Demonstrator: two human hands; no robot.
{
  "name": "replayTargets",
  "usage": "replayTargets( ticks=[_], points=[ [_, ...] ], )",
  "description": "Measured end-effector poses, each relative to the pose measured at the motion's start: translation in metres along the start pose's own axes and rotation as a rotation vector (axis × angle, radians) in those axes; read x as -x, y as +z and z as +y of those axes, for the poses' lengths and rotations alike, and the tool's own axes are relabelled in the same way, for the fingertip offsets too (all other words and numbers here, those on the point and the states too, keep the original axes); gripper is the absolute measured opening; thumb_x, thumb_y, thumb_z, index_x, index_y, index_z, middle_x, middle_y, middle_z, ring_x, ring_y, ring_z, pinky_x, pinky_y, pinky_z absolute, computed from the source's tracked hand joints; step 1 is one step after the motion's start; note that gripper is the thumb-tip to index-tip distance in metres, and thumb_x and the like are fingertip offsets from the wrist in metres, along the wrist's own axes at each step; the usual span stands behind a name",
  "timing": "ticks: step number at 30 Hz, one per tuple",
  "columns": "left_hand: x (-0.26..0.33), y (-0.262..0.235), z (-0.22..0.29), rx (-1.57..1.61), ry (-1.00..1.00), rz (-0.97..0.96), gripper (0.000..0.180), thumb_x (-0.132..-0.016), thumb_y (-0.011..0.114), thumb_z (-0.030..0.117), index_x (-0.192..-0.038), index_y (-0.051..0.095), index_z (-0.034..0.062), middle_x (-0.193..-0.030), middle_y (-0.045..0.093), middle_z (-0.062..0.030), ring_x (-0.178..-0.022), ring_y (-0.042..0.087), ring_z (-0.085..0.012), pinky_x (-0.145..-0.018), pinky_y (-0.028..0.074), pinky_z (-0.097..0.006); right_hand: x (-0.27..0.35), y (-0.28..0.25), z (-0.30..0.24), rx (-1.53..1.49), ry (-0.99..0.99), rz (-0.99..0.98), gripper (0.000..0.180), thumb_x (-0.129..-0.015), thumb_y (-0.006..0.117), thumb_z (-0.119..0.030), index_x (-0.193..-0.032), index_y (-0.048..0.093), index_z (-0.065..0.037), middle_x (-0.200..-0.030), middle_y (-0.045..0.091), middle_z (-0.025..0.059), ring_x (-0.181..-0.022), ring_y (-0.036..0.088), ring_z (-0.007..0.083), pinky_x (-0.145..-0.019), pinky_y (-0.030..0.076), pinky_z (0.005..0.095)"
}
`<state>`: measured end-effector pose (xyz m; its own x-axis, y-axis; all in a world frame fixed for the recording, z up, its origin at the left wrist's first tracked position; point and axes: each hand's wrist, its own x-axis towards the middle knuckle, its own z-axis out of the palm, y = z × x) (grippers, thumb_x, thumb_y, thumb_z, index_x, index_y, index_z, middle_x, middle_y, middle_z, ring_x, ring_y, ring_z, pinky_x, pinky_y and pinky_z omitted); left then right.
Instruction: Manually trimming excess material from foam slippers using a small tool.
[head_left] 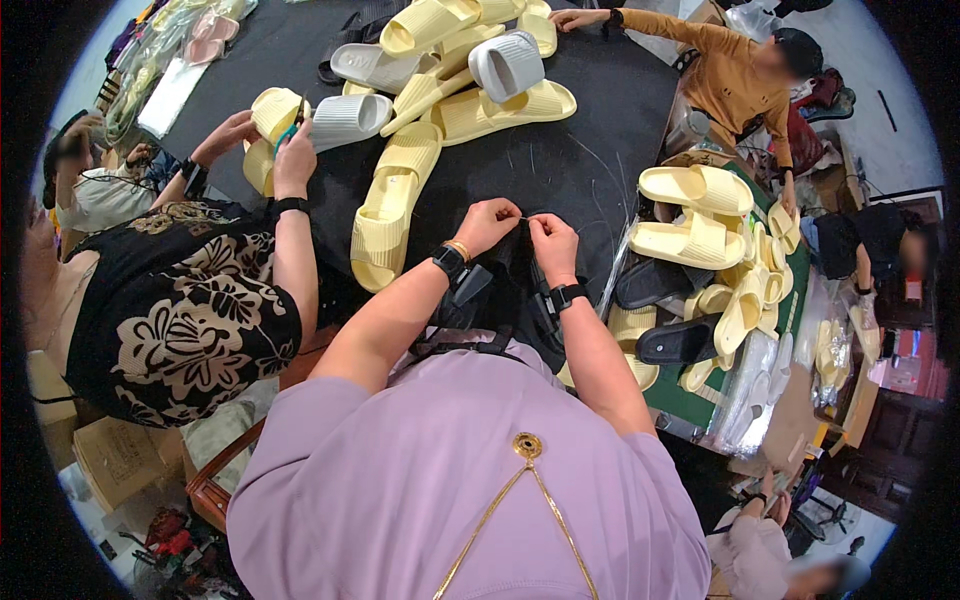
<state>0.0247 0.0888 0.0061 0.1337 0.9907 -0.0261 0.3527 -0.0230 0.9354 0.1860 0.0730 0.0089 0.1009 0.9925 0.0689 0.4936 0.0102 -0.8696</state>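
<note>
Both of my hands meet just in front of my body at the near edge of the dark table. My left hand (485, 228) is closed in a pinch, its thumb and fingertip pointing right. Close beside it, my right hand (553, 246) pinches toward the same spot. Something small and thin may be between the fingertips, too small to name. The nearest slide sandals, pale yellow and joined end to end (382, 215), lie to the left of my left hand. Fine clear strands (588, 165) lie on the black tabletop (545, 160) beyond my right hand.
A heap of yellow and grey slides (470, 60) covers the table's far middle. On the right, more yellow slides (695, 190) and black ones (680, 340) are piled on a green surface. At left a co-worker uses scissors (290, 128) on a yellow slide; another co-worker (735, 75) reaches in from far right.
</note>
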Motion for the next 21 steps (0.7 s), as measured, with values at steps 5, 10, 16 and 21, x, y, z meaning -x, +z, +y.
replayTargets(
  ticks=[5,10,16,21],
  points=[
    [0.000,-0.003,-0.003,0.012,-0.001,0.000,0.015,-0.081,0.067,0.012,-0.092,0.068,0.0019,-0.080,0.069,-0.0082,-0.074,0.065,-0.0140,-0.069,0.052,-0.028,-0.001,0.002,-0.005,0.028,-0.018,-0.007,0.012,-0.081,0.064,-0.015,-0.084,0.068,-0.004,-0.073,0.065,0.0135,-0.067,0.063,0.0269,-0.063,0.049,0.0348],
    [-0.002,-0.001,0.003,-0.026,0.051,-0.012,0.016,-0.080,0.066,0.012,-0.092,0.069,0.0013,-0.083,0.069,-0.0109,-0.075,0.066,-0.0167,-0.070,0.052,-0.029,-0.004,0.003,0.007,0.065,-0.038,-0.022,0.012,-0.081,0.063,-0.016,-0.083,0.069,-0.005,-0.071,0.064,0.0130,-0.068,0.061,0.0287,-0.063,0.049,0.0373],
    [0.000,0.003,-0.002,-0.026,0.088,0.001,0.015,-0.081,0.065,0.012,-0.091,0.069,0.0015,-0.083,0.069,-0.0122,-0.075,0.066,-0.0202,-0.069,0.052,-0.030,-0.001,-0.002,0.002,0.117,-0.071,-0.019,0.011,-0.080,0.063,-0.015,-0.082,0.069,-0.005,-0.071,0.063,0.0132,-0.067,0.061,0.0283,-0.063,0.048,0.0374],
    [0.001,0.003,-0.001,-0.013,0.075,0.013,0.015,-0.080,0.065,0.013,-0.089,0.069,0.0021,-0.083,0.068,-0.0132,-0.077,0.067,-0.0225,-0.070,0.052,-0.032,-0.001,-0.001,0.002,0.134,-0.066,-0.035,0.010,-0.080,0.063,-0.014,-0.083,0.069,-0.006,-0.071,0.062,0.0133,-0.065,0.060,0.0278,-0.063,0.048,0.0372]
  ],
)
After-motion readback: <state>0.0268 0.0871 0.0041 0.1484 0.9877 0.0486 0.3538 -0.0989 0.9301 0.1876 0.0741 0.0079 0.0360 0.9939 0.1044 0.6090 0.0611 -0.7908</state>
